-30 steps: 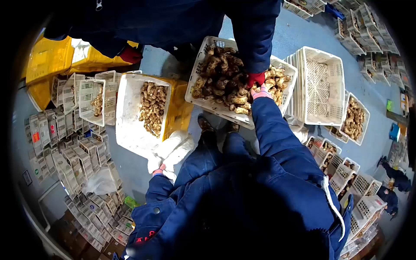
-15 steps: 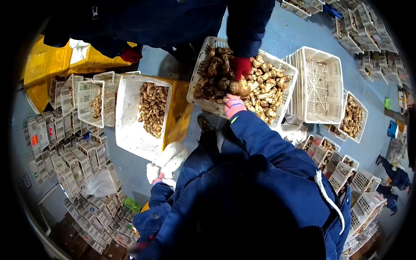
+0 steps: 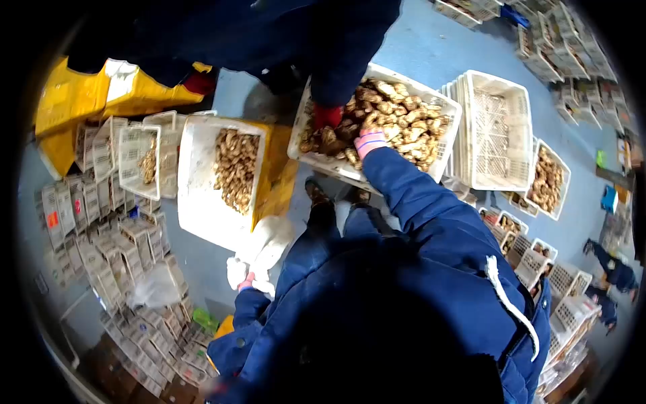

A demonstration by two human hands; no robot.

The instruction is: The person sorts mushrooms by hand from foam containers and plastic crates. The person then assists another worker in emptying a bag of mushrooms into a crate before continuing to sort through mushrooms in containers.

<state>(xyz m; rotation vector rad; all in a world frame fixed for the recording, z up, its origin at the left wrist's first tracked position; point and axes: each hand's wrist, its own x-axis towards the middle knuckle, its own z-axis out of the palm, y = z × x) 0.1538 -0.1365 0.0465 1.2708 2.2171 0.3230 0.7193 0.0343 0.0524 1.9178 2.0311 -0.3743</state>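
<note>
My right hand [image 3: 371,141], in a pink striped glove, reaches over the near side of a white plastic crate [image 3: 440,172] and touches the mushrooms. Its fingertips are partly lost among them, so any grip is unclear. The mushrooms [image 3: 414,128] are pale and stubby on the right, darker on the left. Low on the left, my left hand [image 3: 247,280] is closed on a crumpled white cloth or bag [image 3: 268,244]. A co-worker's red-gloved hand [image 3: 328,116] is down in the crate's left part, left of my right hand.
A white foam box [image 3: 198,175] wrapped in yellow, with mushrooms inside, stands on the left. Stacked white crates [image 3: 498,131] stand right of the mushroom crate, beside another crate of mushrooms [image 3: 546,182]. More crates line both sides. The co-worker's dark jacket [image 3: 269,34] fills the top.
My right hand has shifted slightly right over the mushrooms. The co-worker's red-gloved hand has moved left and down, and the large mushroom between our hands no longer shows there. My left hand stays.
</note>
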